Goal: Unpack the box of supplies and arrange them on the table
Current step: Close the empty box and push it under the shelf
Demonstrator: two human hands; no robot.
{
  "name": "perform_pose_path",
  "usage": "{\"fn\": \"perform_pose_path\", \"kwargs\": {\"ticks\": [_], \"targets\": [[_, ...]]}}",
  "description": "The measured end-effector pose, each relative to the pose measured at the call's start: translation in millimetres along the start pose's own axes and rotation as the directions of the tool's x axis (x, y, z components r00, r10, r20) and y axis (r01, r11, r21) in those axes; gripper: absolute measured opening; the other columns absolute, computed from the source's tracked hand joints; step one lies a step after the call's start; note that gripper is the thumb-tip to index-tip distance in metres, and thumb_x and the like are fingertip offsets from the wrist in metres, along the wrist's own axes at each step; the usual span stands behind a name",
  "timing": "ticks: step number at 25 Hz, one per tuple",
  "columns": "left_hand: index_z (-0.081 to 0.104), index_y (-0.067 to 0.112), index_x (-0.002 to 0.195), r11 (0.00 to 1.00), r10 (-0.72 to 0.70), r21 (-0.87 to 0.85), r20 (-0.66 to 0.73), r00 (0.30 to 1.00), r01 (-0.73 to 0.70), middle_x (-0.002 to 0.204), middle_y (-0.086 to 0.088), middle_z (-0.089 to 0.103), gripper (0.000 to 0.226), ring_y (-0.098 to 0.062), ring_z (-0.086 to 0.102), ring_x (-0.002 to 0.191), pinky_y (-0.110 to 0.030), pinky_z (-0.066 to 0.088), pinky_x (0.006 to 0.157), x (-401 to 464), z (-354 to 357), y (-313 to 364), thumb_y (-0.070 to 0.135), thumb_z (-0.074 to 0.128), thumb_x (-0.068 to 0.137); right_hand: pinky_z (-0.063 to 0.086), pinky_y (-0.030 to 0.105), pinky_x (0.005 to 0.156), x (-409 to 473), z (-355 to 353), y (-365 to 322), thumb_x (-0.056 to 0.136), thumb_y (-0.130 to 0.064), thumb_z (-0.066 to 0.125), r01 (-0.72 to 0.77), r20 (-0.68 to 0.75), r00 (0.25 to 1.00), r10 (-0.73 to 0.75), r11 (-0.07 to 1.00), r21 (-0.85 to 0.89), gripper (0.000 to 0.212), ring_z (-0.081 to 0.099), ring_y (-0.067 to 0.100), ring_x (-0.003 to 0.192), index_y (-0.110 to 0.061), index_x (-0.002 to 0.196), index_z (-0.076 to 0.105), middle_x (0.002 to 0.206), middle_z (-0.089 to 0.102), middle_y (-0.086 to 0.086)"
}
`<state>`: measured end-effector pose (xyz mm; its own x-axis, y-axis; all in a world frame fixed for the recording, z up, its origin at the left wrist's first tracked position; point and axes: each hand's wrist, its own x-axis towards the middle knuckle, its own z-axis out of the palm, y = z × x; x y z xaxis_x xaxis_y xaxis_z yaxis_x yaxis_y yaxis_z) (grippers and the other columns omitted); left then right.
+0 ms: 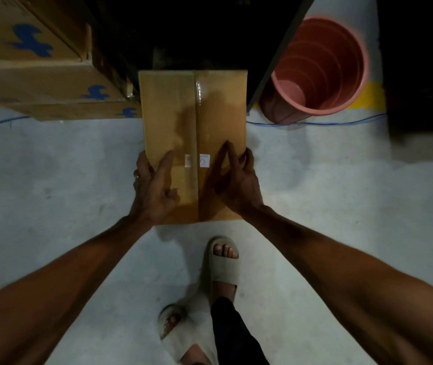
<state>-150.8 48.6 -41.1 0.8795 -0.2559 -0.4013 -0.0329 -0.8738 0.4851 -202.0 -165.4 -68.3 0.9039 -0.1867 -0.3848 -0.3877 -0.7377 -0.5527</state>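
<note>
Progress nil: both hands' grips, left hand (152, 191) and right hand (236, 185), are clasping the taped brown cardboard box (194, 122) at 12 o'clock, still sealed; no bench in view.

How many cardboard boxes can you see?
3: the taped box held by the left hand and right hand, plus two printed boxes stacked at upper left, top and bottom. Darkness may hide more.
</note>
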Motion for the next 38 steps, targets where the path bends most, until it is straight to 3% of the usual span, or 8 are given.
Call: {"fn": "perform_pose_path", "kwargs": {"ticks": [8, 11, 14, 17, 21, 29, 33, 38], "targets": [[0.009, 0.042, 0.153, 0.995, 0.053, 0.079, 0.146, 0.988, -0.065, 0.161, -0.01, -0.013, 0.104, -0.042, 0.009, 0.146, -0.057, 0.025, 0.117, 74.9, -27.0, 25.8, 0.023, 0.079, 0.079, 0.039, 0.055, 0.111, 71.1, -42.8, -2.7, 0.079, -0.038, 0.078, 0.052, 0.073, 0.996, -0.047, 0.996, -0.076, 0.106, 0.017, 0.048, 0.146, -0.029, 0.157, 0.007, 0.161, -0.013, 0.024], [-0.013, 0.034, 0.154, 0.953, 0.051, 0.276, 0.27, 0.961, -0.128, 0.157, -0.016, -0.029, 0.135, -0.05, -0.004, 0.145, -0.062, 0.022, 0.114, 68.8, -23.0, 20.9, 0.044, 0.087, 0.064, 0.021, 0.068, 0.114, 62.7, -25.4, -6.2, 0.059, -0.064, 0.081, 0.206, 0.159, 0.974, -0.16, 0.917, -0.341, 0.135, -0.004, 0.055, 0.146, -0.021, 0.158, 0.001, 0.16, -0.01, 0.028], [-0.029, 0.028, 0.148, 0.844, 0.077, 0.487, 0.305, 0.949, -0.225, 0.154, -0.021, -0.034, 0.158, -0.055, -0.015, 0.142, -0.066, 0.015, 0.113, 51.5, -4.5, 19.0, 0.06, 0.089, 0.048, 0.005, 0.069, 0.115, 42.4, -15.8, 0.3, 0.054, -0.05, 0.09, 0.239, 0.198, 0.967, -0.16, 0.842, -0.484, 0.146, -0.017, 0.056, 0.143, -0.021, 0.157, -0.009, 0.16, -0.02, 0.025], [-0.023, 0.016, 0.152, 0.745, 0.123, 0.628, 0.199, 0.972, -0.223, 0.157, -0.03, -0.018, 0.146, -0.056, -0.005, 0.144, -0.064, 0.021, 0.114, 44.1, 18.4, 16.7, 0.054, 0.085, 0.061, 0.011, 0.069, 0.115, 36.1, -16.2, 10.5, 0.07, -0.03, 0.086, 0.247, 0.123, 0.969, -0.214, 0.815, -0.524, 0.128, -0.014, 0.054, 0.144, -0.022, 0.158, -0.006, 0.162, -0.016, 0.023], [-0.007, 0.01, 0.155, 0.702, 0.175, 0.677, 0.137, 0.975, -0.221, 0.157, -0.035, 0.003, 0.115, -0.057, 0.014, 0.142, -0.062, 0.034, 0.109, 50.1, 23.2, 10.0, 0.04, 0.074, 0.08, 0.019, 0.067, 0.115, 35.9, -11.1, 26.2, 0.078, -0.042, 0.076, 0.324, 0.109, 0.942, -0.318, 0.77, -0.549, 0.11, -0.004, 0.052, 0.147, -0.017, 0.159, 0.006, 0.163, -0.004, 0.024], [0.007, 0.013, 0.157, 0.715, 0.373, 0.57, 0.18, 0.91, -0.405, 0.164, -0.017, 0.001, 0.083, -0.046, 0.004, 0.148, -0.06, 0.022, 0.116, 83.2, -38.3, 11.1, 0.035, 0.04, 0.084, 0.029, 0.059, 0.114, 71.7, -44.9, 18.5, 0.095, -0.037, 0.058, 0.423, 0.061, 0.879, -0.473, 0.714, -0.558, 0.071, 0.016, 0.049, 0.146, -0.014, 0.155, 0.026, 0.159, 0.024, 0.022], [0.017, 0.013, 0.156, 0.726, 0.329, 0.602, 0.12, 0.937, -0.332, 0.164, -0.012, 0.012, 0.082, -0.046, 0.017, 0.146, -0.056, 0.039, 0.104, 119.6, -49.1, 30.0, 0.005, 0.058, 0.086, 0.038, 0.058, 0.109, 110.2, -59.0, 5.6, 0.093, -0.019, 0.064, 0.377, 0.025, 0.897, -0.441, 0.735, -0.564, 0.064, 0.03, 0.049, 0.141, -0.012, 0.151, 0.037, 0.156, 0.036, 0.017], [-0.003, 0.011, 0.156, 0.725, 0.305, 0.611, 0.131, 0.943, -0.319, 0.164, -0.015, -0.005, 0.081, -0.045, 0.008, 0.148, -0.057, 0.031, 0.111, 152.0, -59.9, 45.9, 0.001, 0.047, 0.092, 0.032, 0.057, 0.111, 143.5, -75.9, -21.5, 0.094, -0.005, 0.054, 0.334, 0.041, 0.926, -0.376, 0.763, -0.553, 0.063, 0.027, 0.051, 0.141, -0.009, 0.152, 0.031, 0.156, 0.03, 0.024]]}}
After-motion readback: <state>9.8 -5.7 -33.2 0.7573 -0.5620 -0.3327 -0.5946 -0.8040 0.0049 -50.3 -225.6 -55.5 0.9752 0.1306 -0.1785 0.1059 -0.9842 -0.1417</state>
